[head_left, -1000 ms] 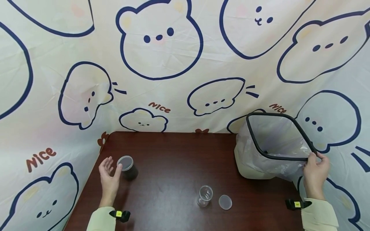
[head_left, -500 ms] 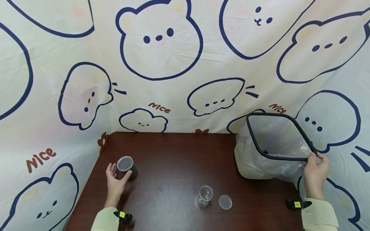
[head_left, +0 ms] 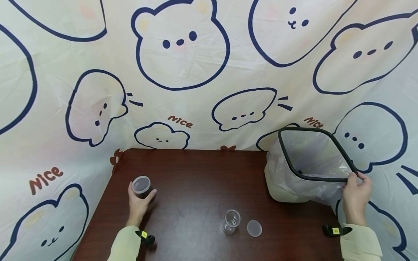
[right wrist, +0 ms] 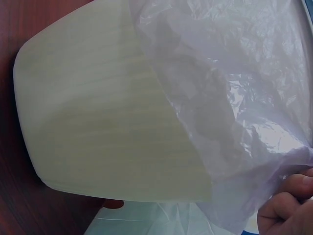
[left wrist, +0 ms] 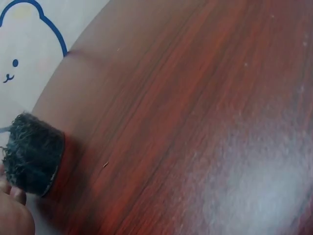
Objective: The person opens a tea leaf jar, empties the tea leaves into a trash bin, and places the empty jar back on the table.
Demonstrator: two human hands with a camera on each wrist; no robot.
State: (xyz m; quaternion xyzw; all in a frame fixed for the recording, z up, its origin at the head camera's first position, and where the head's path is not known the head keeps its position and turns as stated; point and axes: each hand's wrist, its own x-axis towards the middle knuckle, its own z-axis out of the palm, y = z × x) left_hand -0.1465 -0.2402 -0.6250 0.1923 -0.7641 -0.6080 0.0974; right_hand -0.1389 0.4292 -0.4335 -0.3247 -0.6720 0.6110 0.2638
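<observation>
On the left of the table, a lidded clear plastic cup (head_left: 141, 185) packed with dark, stringy stuff stands upright. My left hand (head_left: 138, 207) curls round it, the thumb on its near right side and the fingers along its left. In the left wrist view the tangled dark threads (left wrist: 34, 154) show through the cup's wall, with fingertips beside them at the frame's edge. My right hand (head_left: 356, 194) pinches the dark rim (head_left: 313, 178) of a cream trash bin (right wrist: 98, 107) at its near right corner, where a thin whitish bin liner (right wrist: 195, 88) hangs over the outside.
A small clear jar (head_left: 231, 222) stands near the front middle of the table (head_left: 183, 203), with a round translucent lid (head_left: 254, 228) lying flat to its right. Behind and beside the table hangs a cloth (head_left: 179, 69) printed with cartoon bears.
My left hand has moved right to the cup and closed its fingers and thumb round it. My right hand has stayed on the bin's rim.
</observation>
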